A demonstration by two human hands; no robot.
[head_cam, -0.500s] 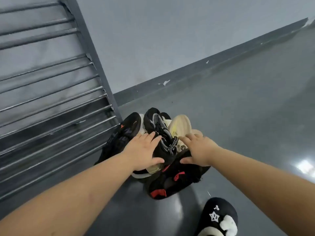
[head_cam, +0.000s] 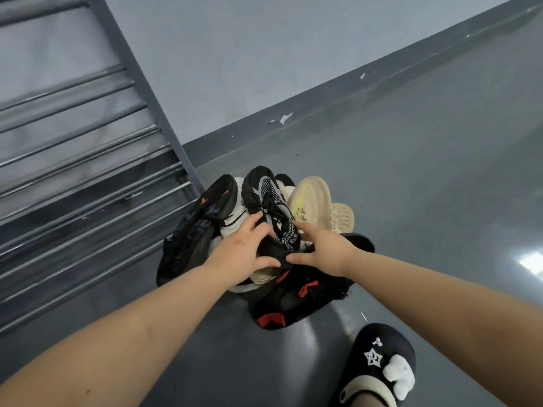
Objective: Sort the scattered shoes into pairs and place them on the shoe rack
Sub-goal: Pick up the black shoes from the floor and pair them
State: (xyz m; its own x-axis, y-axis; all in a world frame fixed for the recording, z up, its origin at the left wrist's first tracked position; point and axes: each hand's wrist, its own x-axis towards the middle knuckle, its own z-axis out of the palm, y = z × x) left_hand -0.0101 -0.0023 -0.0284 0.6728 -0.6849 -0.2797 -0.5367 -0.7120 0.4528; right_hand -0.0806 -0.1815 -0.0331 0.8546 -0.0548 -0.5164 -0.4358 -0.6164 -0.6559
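In the head view, a black-and-grey sneaker (head_cam: 271,207) was seen on top of a heap of shoes (head_cam: 311,201) on the floor (head_cam: 411,177), just beside the foot of the shoe rack (head_cam: 88,160), and it was clasped at its heel and collar from both sides by the left hand (head_cam: 244,254) and the right hand (head_cam: 323,254), fingers curled round it. The sneaker was judged light and soft in the upper, stiffer at the sole, so the heel was thought the firmest hold, with loose laces likely to snag on neighbours. Open floor was left to the right, the rack's bars and upright crowded the left, and a slippered foot (head_cam: 382,365) was close below.
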